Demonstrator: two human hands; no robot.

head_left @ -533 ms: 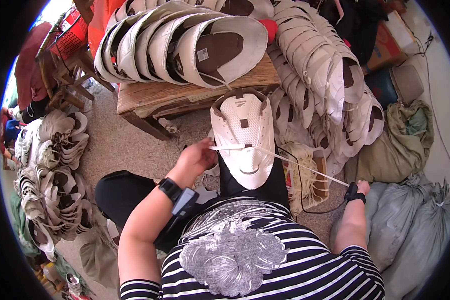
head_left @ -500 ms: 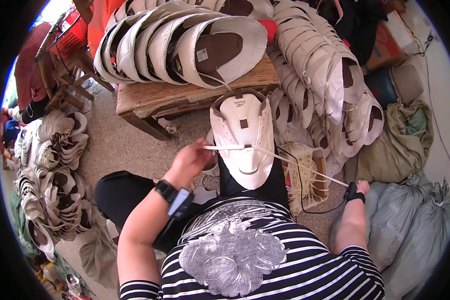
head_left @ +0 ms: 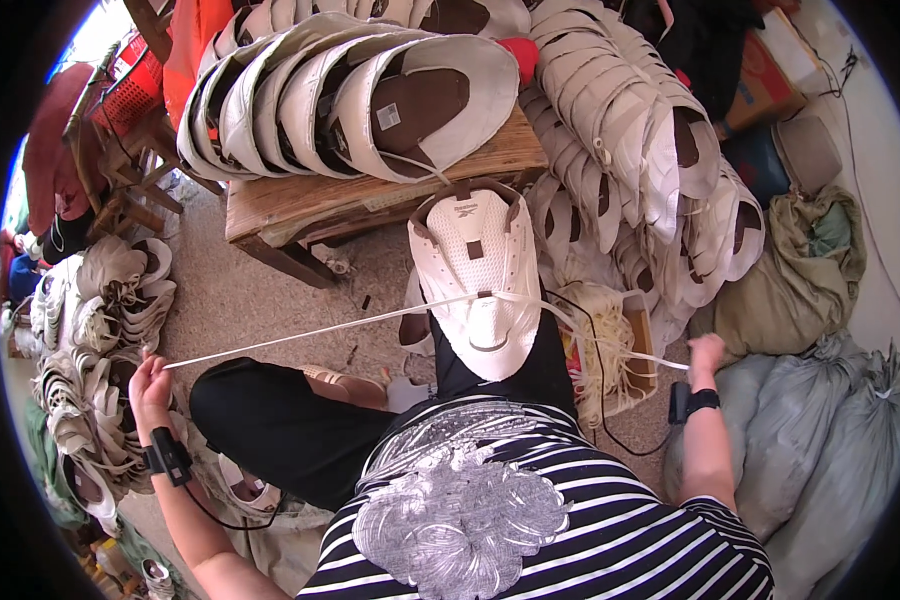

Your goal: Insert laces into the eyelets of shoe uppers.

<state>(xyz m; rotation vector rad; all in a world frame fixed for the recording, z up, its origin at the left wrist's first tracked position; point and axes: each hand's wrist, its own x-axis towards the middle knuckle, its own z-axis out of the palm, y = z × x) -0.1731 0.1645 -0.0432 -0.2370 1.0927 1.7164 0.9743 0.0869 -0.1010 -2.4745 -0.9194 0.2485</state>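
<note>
A cream shoe upper [head_left: 490, 265] with a brown inner collar rests over my knee, its toe toward me. One white shoelace [head_left: 320, 328] runs through the lowest brown loop of its tongue and stretches out to both sides. Far to the left, my left hand [head_left: 150, 388] is closed on one end of the lace, which is drawn straight. Out to the right, my right hand [head_left: 707, 355] is closed like a fist, and the other length of lace runs to it with a slack curl near the upper. The right fingertips are hard to make out.
Nested shoe uppers [head_left: 430, 105] stand on a wooden bench [head_left: 300, 205] ahead. More stacked uppers [head_left: 610, 110] lie to its right, with others in piles [head_left: 100, 370] at left. A box of loose laces [head_left: 610, 345] sits beside my knee. Grey sacks [head_left: 820, 440] are at right.
My left hand has swung from beside the upper far out to the left, pulling its lace end long. The right-hand lace, taut before, now curls loosely; my right hand has moved slightly.
</note>
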